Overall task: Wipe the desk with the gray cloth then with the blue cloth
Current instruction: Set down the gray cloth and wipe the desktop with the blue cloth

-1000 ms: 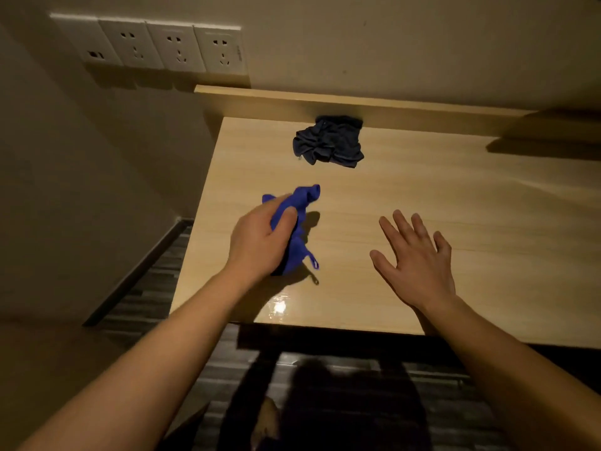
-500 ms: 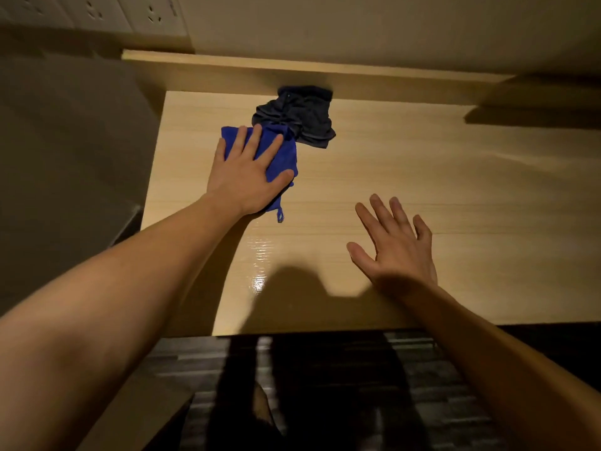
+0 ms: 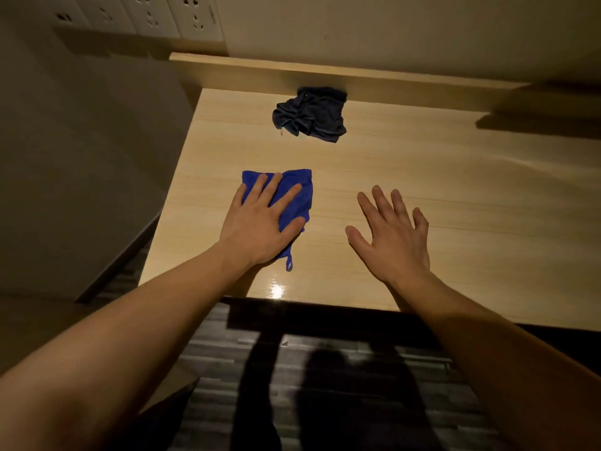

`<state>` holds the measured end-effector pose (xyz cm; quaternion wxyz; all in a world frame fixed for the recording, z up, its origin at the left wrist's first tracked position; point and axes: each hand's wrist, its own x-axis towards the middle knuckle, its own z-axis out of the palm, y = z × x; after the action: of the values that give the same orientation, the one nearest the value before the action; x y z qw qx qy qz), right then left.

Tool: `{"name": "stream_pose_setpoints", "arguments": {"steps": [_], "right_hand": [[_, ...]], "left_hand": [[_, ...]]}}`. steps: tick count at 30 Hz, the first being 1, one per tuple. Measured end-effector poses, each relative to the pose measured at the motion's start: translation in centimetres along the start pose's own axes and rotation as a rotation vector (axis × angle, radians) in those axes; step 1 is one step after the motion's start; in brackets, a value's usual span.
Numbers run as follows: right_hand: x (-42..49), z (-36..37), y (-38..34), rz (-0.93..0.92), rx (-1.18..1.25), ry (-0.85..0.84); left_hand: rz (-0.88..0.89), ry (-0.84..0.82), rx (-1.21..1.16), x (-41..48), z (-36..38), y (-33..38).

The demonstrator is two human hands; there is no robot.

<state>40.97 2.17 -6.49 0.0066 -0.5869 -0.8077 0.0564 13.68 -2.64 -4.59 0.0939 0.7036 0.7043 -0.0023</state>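
The blue cloth (image 3: 294,190) lies flat on the light wooden desk (image 3: 439,196), near its left front part. My left hand (image 3: 260,222) presses down on it with fingers spread, covering its lower left half; a small loop hangs out below the palm. The gray cloth (image 3: 309,117) sits crumpled at the back of the desk against the raised ledge, apart from both hands. My right hand (image 3: 393,236) hovers or rests open on the bare desk to the right of the blue cloth, holding nothing.
A raised wooden ledge (image 3: 357,76) runs along the desk's back. Wall sockets (image 3: 169,14) sit at the upper left. The desk's left edge drops to a dark striped floor (image 3: 325,369), and a wall stands at the left.
My left hand has pulled the blue cloth back toward me, away from the gray cloth it was next to. One second ago the cloth was bunched in that hand; it is flat now. The right hand barely moved.
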Motion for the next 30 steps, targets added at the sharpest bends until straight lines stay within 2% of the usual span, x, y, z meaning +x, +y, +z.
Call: {"name": "stream_pose_setpoints", "arguments": {"steps": [10,15,18,21,23,27,30], "right_hand": [[-0.3,-0.7,0.0,-0.033,0.039,-0.028],[-0.4,-1.1,0.1,-0.036,0.072,-0.043],[-0.4,-1.5,0.4,-0.039,0.159,-0.051],[-0.5,-2.1,1.5,-0.039,0.418,-0.044],[-0.6,-2.6,3.2,-0.051,0.487,-0.011],[-0.6,-2.8,8.0,-0.046,0.192,0.063],[-0.8,-2.0,9.9,-0.001,0.045,0.015]], "left_hand": [[-0.039,0.01,-0.019,-7.0,2.0,2.9],[-0.034,0.073,-0.06,-10.2,2.6,4.6],[-0.024,0.153,-0.178,-12.1,2.5,5.9],[-0.05,0.21,-0.342,-13.9,2.3,7.4],[-0.084,0.228,-0.507,-14.5,1.8,8.1],[-0.119,0.253,-0.865,-11.7,-1.2,8.4],[-0.12,0.291,-0.855,-5.8,-3.9,7.6]]}}
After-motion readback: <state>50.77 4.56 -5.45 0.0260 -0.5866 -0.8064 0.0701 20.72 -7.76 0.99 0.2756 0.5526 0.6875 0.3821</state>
